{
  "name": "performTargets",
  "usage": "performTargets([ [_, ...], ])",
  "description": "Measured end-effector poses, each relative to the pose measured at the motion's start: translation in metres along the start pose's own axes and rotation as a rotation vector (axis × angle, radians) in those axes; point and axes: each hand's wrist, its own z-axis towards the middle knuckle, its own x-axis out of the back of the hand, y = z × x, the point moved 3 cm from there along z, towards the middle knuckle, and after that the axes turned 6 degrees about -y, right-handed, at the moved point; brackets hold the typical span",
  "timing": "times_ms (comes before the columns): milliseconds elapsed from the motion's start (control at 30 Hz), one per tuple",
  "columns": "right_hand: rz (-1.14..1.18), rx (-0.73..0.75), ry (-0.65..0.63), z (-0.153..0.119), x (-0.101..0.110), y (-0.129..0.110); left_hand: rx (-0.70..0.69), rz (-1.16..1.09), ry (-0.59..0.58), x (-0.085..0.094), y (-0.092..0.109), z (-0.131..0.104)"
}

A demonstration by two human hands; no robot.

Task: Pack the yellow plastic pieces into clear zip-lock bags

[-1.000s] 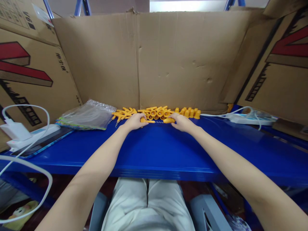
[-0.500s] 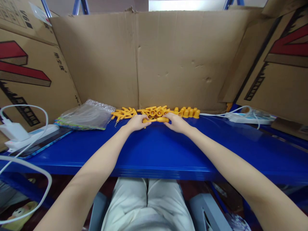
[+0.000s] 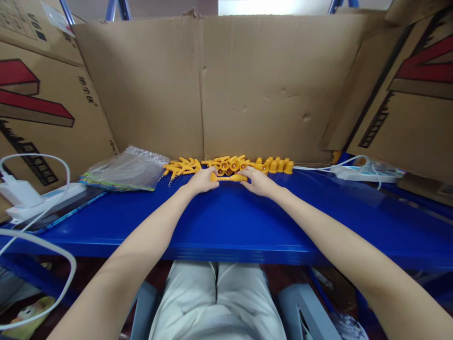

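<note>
A yellow plastic rod with a ribbed shaft and a thicker right end lies level between my hands, just above or on the blue tabletop. My left hand is closed around its left end. The thicker right end is pinched in the fingers of my right hand. Right behind the rod lies a pile of yellow cone-shaped pieces with their open mouths toward me. Left of them are several yellow branched pieces, some with thin metal spirals sticking out. Yellow caps stand in rows beyond my right hand.
Clear plastic bags lie at the left, near a phone and a white power strip with a charger. Another power strip is at the right. Cardboard walls enclose the blue table.
The rod now lies straighter, and more of its ribbed shaft shows. My left fingers have shifted slightly on its left end. My right hand has barely moved.
</note>
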Motion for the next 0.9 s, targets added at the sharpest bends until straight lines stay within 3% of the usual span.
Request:
performTargets([
  [333,0.067,0.025,-0.028,0.001,-0.001,-0.002,0.085,-0.131,0.017,0.001,0.003,-0.003],
  [600,0.103,0.004,-0.051,0.000,0.000,0.001,0.053,-0.077,0.051,0.003,0.006,-0.002],
  [900,0.424,-0.123,-0.023,0.001,0.004,0.011,0.038,-0.035,0.034,0.004,-0.003,0.001],
])
